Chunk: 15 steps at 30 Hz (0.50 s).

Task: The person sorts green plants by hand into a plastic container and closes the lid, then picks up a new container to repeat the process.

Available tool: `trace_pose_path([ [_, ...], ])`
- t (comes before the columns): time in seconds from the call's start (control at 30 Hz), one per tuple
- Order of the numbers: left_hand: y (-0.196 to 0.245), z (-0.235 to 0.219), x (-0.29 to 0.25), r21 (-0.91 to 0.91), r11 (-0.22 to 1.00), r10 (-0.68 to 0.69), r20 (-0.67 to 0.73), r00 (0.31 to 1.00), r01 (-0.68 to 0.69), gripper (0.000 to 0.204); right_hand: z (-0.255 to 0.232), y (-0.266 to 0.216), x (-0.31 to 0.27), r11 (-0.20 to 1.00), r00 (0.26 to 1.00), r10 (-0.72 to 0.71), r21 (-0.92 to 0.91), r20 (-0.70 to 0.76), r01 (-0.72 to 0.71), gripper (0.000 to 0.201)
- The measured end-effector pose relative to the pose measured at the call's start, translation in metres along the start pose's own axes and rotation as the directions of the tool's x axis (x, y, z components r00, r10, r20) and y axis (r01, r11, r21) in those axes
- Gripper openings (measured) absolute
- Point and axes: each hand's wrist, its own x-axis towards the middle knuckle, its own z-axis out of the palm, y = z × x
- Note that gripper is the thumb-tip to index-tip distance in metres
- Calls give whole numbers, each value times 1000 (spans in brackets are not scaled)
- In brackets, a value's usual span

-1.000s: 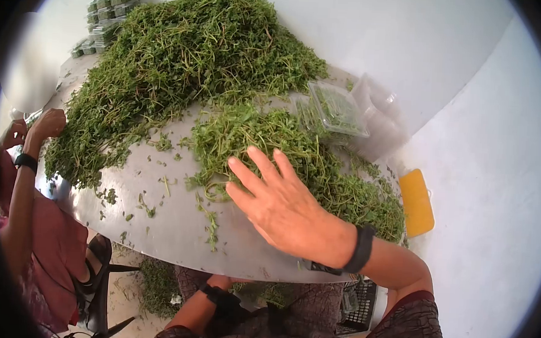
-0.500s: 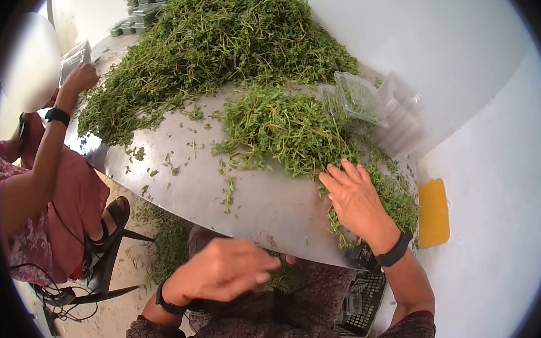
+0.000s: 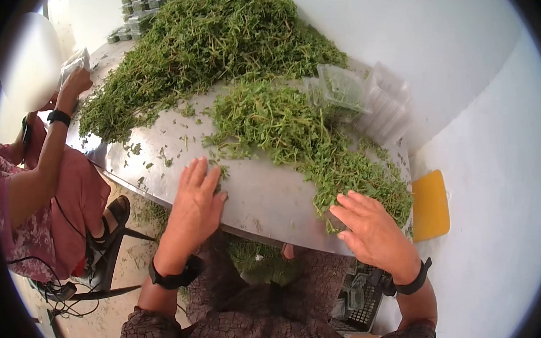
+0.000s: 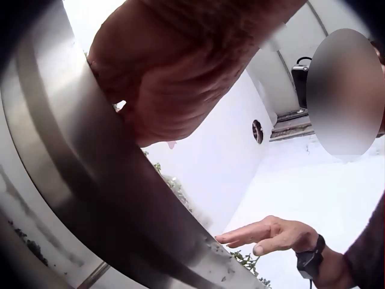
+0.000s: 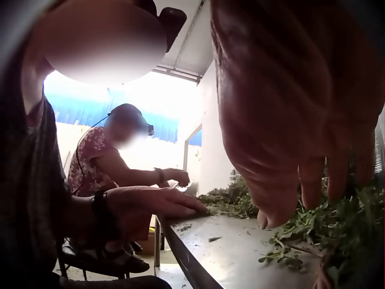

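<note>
At the near rim of a round steel table [image 3: 263, 199], a seated person lays both hands flat. The left hand [image 3: 195, 205], at about 7 o'clock on the tabletop, rests palm down on bare metal with its fingers straight and together, grasping nothing; a few loose sprigs [image 3: 220, 168] lie at its fingertips. The right hand [image 3: 374, 232], at about 5 o'clock, has its fingers spread and relaxed, their tips on the near edge of a small heap of cut herbs [image 3: 303, 137]; the right wrist view shows the fingers hanging down onto the stems without closing on them. Both wrists wear dark bands.

That heap runs from the table's centre out toward 4 o'clock, just beyond the right hand. Behind it, at about 2 o'clock, clear plastic punnets [image 3: 342, 87] stand touching the herbs, one holding greens. The main pile [image 3: 210, 43] fills the table's far half from 10 to 1 o'clock. Filled packs [image 3: 138, 6] are stacked at 11 o'clock beyond it.

A second person [image 3: 44, 175] sits at 9 o'clock, hand raised to the pile's edge. A yellow board [image 3: 431, 205] lies off the table at 3 o'clock.
</note>
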Motion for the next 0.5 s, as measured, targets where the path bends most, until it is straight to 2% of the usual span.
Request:
trace_pose_path([
  [0.03,2,0,1,-2,1000,11,-16,1000,-11,43,-1,3,-1,1000,1000,21,-5,-15,-21,43],
  [0.07,4,0,-1,-90,994,60,26,998,-57,43,-3,6,-1,999,999,26,-19,-27,-27,43],
  [0.1,6,0,-2,-179,979,111,67,992,-97,43,-6,9,0,997,994,39,-64,-104,-46,43],
  [0.13,8,-1,0,-178,975,148,60,987,-135,39,-9,13,1,992,983,44,-107,-180,-64,43],
  [0.17,7,0,1,-178,973,154,46,987,-144,39,-13,16,4,991,981,40,-118,-189,-64,43],
  [0.23,6,2,6,-298,950,94,-15,995,-94,33,-22,23,11,960,949,272,118,-161,-255,44],
  [0.27,6,2,8,-298,949,96,-23,995,-99,33,-24,27,15,961,949,269,113,-167,-253,44],
  [0.33,6,1,11,-446,895,-29,-27,999,14,29,-22,40,28,833,887,420,468,-191,-294,46],
  [0.37,4,3,12,-446,895,-33,-30,999,16,29,-19,46,36,836,889,416,466,-190,-291,46],
  [0.43,-2,10,15,-456,890,-44,-75,996,5,28,-16,57,53,480,820,566,843,-87,-242,54],
  [0.47,-3,13,16,-457,889,-47,-78,996,6,28,-15,57,62,392,814,579,892,-49,-225,63],
  [0.5,-4,16,16,-378,924,17,-117,993,-60,28,-14,62,70,394,816,576,891,-47,-226,63],
])
